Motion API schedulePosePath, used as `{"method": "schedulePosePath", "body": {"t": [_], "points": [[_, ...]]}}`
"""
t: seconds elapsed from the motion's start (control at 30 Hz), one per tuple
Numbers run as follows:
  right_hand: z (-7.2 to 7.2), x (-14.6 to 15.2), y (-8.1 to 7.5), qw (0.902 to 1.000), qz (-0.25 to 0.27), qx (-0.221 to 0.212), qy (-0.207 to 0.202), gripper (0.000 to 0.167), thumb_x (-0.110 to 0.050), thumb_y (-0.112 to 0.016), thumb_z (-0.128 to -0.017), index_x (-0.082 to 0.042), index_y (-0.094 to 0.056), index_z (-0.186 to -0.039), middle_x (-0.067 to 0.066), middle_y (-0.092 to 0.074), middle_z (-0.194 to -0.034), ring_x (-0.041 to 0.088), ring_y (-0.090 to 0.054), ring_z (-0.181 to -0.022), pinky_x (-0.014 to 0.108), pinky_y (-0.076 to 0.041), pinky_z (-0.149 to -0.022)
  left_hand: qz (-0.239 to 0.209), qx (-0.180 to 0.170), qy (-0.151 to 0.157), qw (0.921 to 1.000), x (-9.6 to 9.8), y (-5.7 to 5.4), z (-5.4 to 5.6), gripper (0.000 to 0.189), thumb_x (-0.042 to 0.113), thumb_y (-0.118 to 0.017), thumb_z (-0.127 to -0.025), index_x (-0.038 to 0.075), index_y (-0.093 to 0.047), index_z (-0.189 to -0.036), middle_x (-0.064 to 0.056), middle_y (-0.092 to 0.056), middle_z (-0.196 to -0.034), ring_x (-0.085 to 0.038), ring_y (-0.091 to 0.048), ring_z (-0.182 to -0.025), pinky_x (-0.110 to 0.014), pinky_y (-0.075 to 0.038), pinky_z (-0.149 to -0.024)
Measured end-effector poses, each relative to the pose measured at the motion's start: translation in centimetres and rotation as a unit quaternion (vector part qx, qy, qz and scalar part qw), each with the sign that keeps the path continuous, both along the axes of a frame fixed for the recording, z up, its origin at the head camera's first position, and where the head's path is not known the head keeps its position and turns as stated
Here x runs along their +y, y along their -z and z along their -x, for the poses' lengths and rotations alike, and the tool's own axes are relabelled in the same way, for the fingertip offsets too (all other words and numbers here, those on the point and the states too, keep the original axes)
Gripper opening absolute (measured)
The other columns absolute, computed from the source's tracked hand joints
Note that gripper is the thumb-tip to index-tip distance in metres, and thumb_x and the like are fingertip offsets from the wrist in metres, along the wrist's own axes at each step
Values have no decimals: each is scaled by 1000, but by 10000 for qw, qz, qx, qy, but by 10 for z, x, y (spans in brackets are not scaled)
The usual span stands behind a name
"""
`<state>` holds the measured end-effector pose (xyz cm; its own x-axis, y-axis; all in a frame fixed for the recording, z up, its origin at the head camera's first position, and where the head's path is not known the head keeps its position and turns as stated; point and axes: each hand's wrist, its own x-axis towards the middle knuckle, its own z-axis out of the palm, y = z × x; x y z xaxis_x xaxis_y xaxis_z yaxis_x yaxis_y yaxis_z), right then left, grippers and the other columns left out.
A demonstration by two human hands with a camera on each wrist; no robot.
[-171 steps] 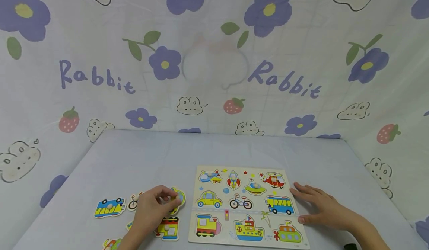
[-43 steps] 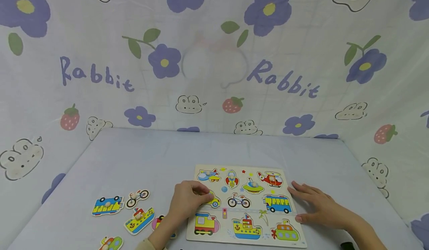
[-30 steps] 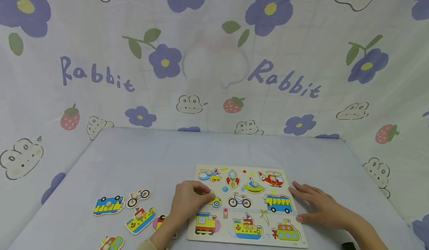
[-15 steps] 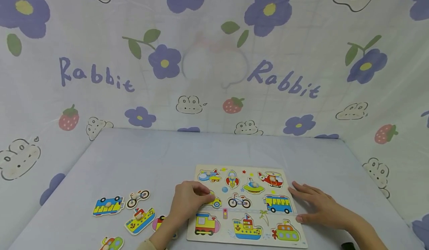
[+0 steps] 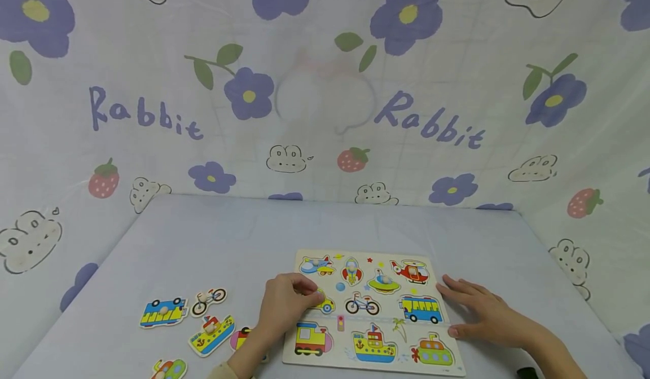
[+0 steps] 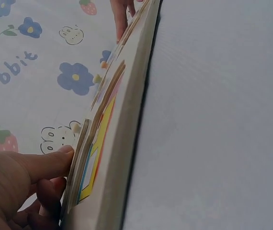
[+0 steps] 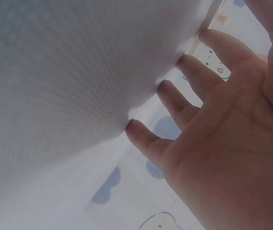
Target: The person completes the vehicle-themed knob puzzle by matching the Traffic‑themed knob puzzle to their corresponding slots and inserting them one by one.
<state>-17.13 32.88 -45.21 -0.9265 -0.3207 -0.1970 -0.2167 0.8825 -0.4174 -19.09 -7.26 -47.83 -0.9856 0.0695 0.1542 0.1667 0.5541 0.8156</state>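
Note:
My left hand (image 5: 286, 304) is over the left side of a wooden peg puzzle board (image 5: 343, 339). Thumb and fingertips pinch the yellow car piece (image 5: 326, 306) at the car's spot. In the left wrist view the car piece (image 6: 79, 165) lies along the board's face, its edge standing a little proud; whether it is fully seated I cannot tell. My right hand (image 5: 482, 316) rests spread at the board's right edge, index finger and thumb touching it. In the right wrist view the fingertips of the right hand (image 7: 213, 129) press on the cloth.
Left of the board lie a bus piece (image 5: 163, 313), a bicycle piece (image 5: 208, 301), a boat piece (image 5: 213, 334), a submarine piece (image 5: 171, 369) and a train piece (image 5: 238, 339), partly hidden by my left forearm. Plane, rocket, saucer and helicopter pieces with knobs sit in the board's top row.
Over the longer span, my left hand has carried the car piece rightward from among the loose pieces onto the board. During the last second, both hands have stayed practically still.

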Motion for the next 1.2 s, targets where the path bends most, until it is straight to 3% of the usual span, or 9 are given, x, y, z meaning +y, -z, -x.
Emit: {"method": "schedulePosePath", "body": {"t": [0.27,0.53,0.9,1.2], "points": [[-2,-1,-3,9999,129,-55,-13,93,-63,-76,-71,-20,-46,-149,8,-29,-158,47,-15,-141,77,-15,-98,29,-127,177,9998,-2,0,2,16,24,-86,-77,19,-71,-79,14,-62,-68,-10,-56,-68,-29,-45,-65],[-2,0,-3,10000,83,-28,-6,94,-63,-76,-71,-21,-46,-149,7,-29,-158,47,-15,-142,77,-14,-98,14,-321,583,9978,-8,-4,4,10,23,-81,-82,19,-73,-84,15,-65,-72,-10,-58,-73,-32,-46,-70],[-2,0,-1,10000,56,-13,44,94,-64,-76,-70,-22,-46,-149,7,-29,-158,47,-15,-142,77,-15,-98,127,-277,506,9983,-8,-3,4,9,21,-82,-82,19,-73,-84,15,-64,-71,-10,-57,-68,-29,-45,-64],[-1,1,0,10000,49,66,-13,94,-64,-76,-70,-22,-47,-148,7,-30,-158,46,-15,-142,76,-15,-98,-50,-320,520,9981,-10,-3,5,9,20,-83,-80,18,-74,-83,14,-65,-71,-10,-59,-68,-29,-47,-65]]}}
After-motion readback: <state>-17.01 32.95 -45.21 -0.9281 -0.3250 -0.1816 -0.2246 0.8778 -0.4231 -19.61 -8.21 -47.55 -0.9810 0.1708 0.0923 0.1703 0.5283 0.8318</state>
